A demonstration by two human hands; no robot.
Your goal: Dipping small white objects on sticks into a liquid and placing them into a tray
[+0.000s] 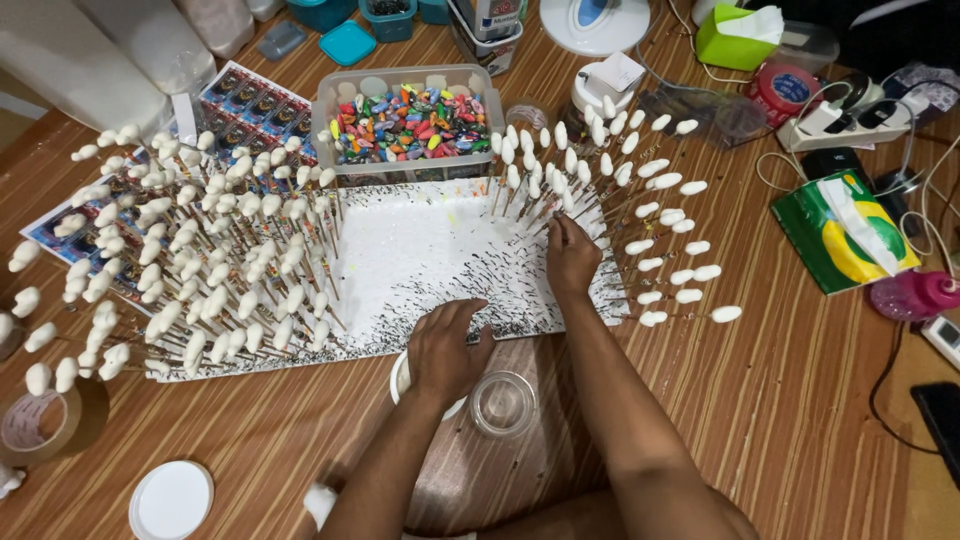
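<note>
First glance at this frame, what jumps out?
The white foam board bristling with thin sticks tipped in white oval pieces, one dense cluster on its left, a fan on its right. Behind it sits a clear tub of multicoloured pieces. The right hand reaches among the right-side sticks; the left hand rests at the board's near edge.

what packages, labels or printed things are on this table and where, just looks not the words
Tissue pack: right side of the table, flat, green with yellow and blue print, white tissue sticking out.
Tissue box: far edge, lime green, white tissue on top.
Printed sheets: far left, glossy rows of small dark pictures, partly under the sticks.
Tape roll: near left, brown.
Carton: far centre, upright, white.
</note>
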